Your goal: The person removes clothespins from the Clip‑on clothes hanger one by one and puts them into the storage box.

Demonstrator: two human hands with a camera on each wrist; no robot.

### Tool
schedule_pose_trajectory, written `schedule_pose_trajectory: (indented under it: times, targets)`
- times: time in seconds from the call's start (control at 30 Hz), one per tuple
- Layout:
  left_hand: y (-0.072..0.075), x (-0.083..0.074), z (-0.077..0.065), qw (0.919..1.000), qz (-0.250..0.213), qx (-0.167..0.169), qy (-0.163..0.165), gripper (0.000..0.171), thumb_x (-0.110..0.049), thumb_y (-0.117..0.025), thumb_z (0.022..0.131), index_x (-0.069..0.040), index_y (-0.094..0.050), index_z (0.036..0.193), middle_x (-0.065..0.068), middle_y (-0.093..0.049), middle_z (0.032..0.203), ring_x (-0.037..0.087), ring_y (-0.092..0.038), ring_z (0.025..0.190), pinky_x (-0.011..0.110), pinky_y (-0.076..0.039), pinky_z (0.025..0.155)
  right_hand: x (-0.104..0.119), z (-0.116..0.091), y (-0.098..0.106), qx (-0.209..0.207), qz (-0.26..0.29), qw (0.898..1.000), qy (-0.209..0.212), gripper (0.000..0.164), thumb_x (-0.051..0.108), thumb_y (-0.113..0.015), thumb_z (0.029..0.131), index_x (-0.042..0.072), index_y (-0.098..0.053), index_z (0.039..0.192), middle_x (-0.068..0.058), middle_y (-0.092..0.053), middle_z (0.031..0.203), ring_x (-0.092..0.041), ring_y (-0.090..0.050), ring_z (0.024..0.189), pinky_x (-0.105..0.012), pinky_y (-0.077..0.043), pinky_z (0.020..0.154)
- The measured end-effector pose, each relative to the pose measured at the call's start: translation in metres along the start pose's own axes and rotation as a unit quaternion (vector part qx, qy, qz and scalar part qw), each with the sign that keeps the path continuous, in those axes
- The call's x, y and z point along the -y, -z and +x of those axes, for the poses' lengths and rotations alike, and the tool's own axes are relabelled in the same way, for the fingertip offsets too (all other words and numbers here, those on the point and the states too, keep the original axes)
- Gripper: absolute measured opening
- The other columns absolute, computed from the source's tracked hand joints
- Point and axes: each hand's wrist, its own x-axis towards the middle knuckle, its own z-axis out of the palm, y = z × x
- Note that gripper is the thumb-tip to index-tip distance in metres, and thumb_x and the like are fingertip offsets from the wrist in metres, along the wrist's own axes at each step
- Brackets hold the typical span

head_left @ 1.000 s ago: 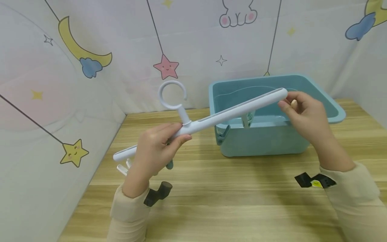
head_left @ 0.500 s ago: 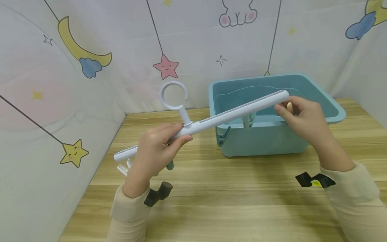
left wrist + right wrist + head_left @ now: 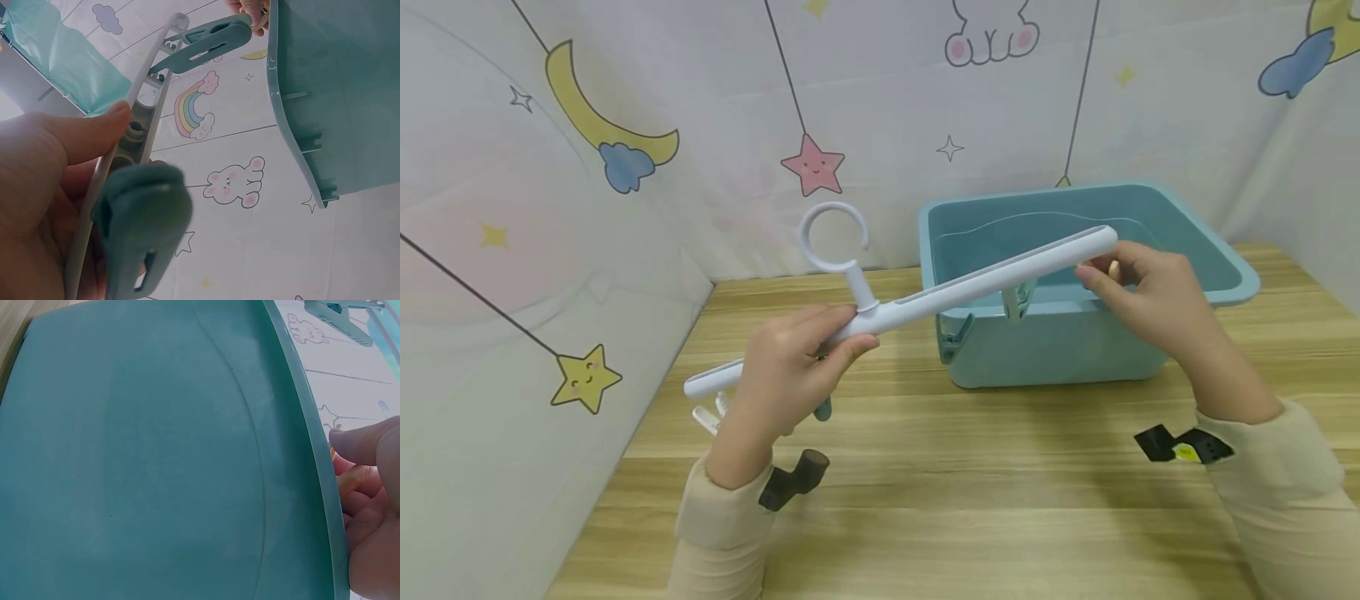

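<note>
A white clip hanger point(image 3: 985, 279) with a ring-shaped hook point(image 3: 835, 237) is held in the air, its right end raised. My left hand point(image 3: 793, 367) grips the bar just beside the hook, thumb along the near side. Clips hang under the bar: a teal clip point(image 3: 147, 212) by my left hand, a green clip point(image 3: 1018, 298) towards the right end, a white clip point(image 3: 706, 418) at the left. My right hand point(image 3: 1153, 292) is curled close by the bar's right end. It pinches a small tan piece point(image 3: 1114, 271), mostly hidden by fingers; I cannot tell its kind.
A teal plastic basin point(image 3: 1052, 346) stands behind the hanger at the back right of the wooden table point(image 3: 970, 500); my right hand overlaps its front rim. A patterned cloth point(image 3: 880, 108) hangs behind the table, and a white wall point(image 3: 497, 450) stands at the left.
My right hand has shifted slightly down and left near the bar's end. The bar's right end has dipped a little; my left hand keeps its grip.
</note>
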Motion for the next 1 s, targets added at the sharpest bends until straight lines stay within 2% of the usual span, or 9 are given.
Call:
schedule_pose_trajectory:
  times: [0.27, 0.4, 0.47, 0.63, 0.7, 0.73, 0.9, 1.0]
  targets:
    - [-0.001, 0.000, -0.001, 1.0000, 0.002, 0.009, -0.003, 0.025, -0.011, -0.081, 0.076, 0.003, -0.071, 0.094, 0.008, -0.069, 0.078, 0.010, -0.052, 0.058, 0.019, -0.040, 0.048, 0.000, -0.002, 0.000, 0.006, -0.018, 1.000, 0.009, 0.016, 0.020, -0.064, 0.094, 0.005, -0.062, 0.091, -0.006, -0.054, 0.072, -0.007, -0.041, 0.062, -0.025, -0.028, 0.048]
    - [-0.001, -0.001, -0.001, 0.9999, 0.002, 0.011, -0.001, 0.025, -0.012, -0.081, 0.076, 0.003, -0.071, 0.095, 0.008, -0.069, 0.079, 0.011, -0.053, 0.059, 0.020, -0.041, 0.048, 0.000, -0.002, 0.000, 0.012, -0.013, 1.000, 0.005, 0.017, 0.020, -0.064, 0.094, 0.004, -0.066, 0.098, -0.011, -0.064, 0.080, 0.000, -0.045, 0.067, -0.022, -0.032, 0.051]
    - [-0.001, -0.001, 0.000, 0.9999, 0.002, 0.012, 0.000, 0.025, -0.012, -0.081, 0.076, 0.003, -0.071, 0.095, 0.008, -0.070, 0.079, 0.011, -0.054, 0.059, 0.020, -0.042, 0.048, 0.000, -0.003, 0.000, 0.019, -0.009, 1.000, 0.002, 0.020, 0.020, -0.064, 0.094, 0.003, -0.066, 0.104, -0.015, -0.069, 0.088, -0.004, -0.056, 0.075, -0.017, -0.035, 0.054]
    - [-0.001, -0.001, 0.000, 0.9999, 0.003, 0.013, -0.004, 0.025, -0.012, -0.081, 0.076, 0.002, -0.071, 0.094, 0.006, -0.068, 0.075, 0.010, -0.051, 0.057, 0.019, -0.039, 0.048, -0.002, -0.005, 0.001, 0.024, -0.001, 1.000, 0.000, 0.023, 0.019, -0.064, 0.094, 0.001, -0.066, 0.109, -0.020, -0.071, 0.098, 0.008, -0.057, 0.085, -0.008, -0.037, 0.063]
    - [-0.001, -0.001, 0.000, 0.9999, 0.003, 0.013, -0.006, 0.024, -0.012, -0.081, 0.076, 0.002, -0.071, 0.093, 0.005, -0.066, 0.073, 0.009, -0.049, 0.055, 0.019, -0.038, 0.047, -0.002, -0.006, 0.001, 0.019, 0.002, 1.000, 0.006, 0.022, 0.017, -0.065, 0.093, 0.002, -0.066, 0.109, -0.019, -0.071, 0.097, 0.021, -0.045, 0.083, -0.007, -0.038, 0.064]
    - [-0.001, -0.001, 0.000, 0.9999, 0.004, 0.013, -0.006, 0.024, -0.012, -0.081, 0.076, 0.002, -0.071, 0.093, 0.005, -0.065, 0.072, 0.009, -0.049, 0.055, 0.019, -0.037, 0.047, -0.002, -0.007, 0.000, 0.017, 0.005, 1.000, 0.010, 0.022, 0.017, -0.065, 0.093, 0.002, -0.066, 0.109, -0.019, -0.071, 0.097, 0.022, -0.045, 0.083, -0.007, -0.038, 0.065]
    - [-0.001, -0.001, 0.000, 0.9999, 0.005, 0.013, -0.005, 0.024, -0.012, -0.081, 0.076, 0.002, -0.071, 0.093, 0.004, -0.064, 0.071, 0.009, -0.048, 0.054, 0.019, -0.037, 0.046, 0.001, -0.009, 0.001, 0.000, 0.020, 0.999, 0.030, 0.020, 0.015, -0.066, 0.093, 0.002, -0.067, 0.108, -0.017, -0.071, 0.095, 0.022, -0.048, 0.084, -0.005, -0.038, 0.068]
    - [0.000, -0.002, 0.000, 0.9999, 0.006, 0.013, -0.004, 0.024, -0.012, -0.081, 0.076, 0.002, -0.071, 0.093, 0.004, -0.064, 0.071, 0.009, -0.048, 0.054, 0.019, -0.036, 0.046, 0.007, -0.011, 0.003, -0.012, 0.039, 0.999, 0.034, 0.018, 0.014, -0.066, 0.092, 0.003, -0.068, 0.106, -0.002, -0.072, 0.092, 0.019, -0.052, 0.085, -0.005, -0.039, 0.071]
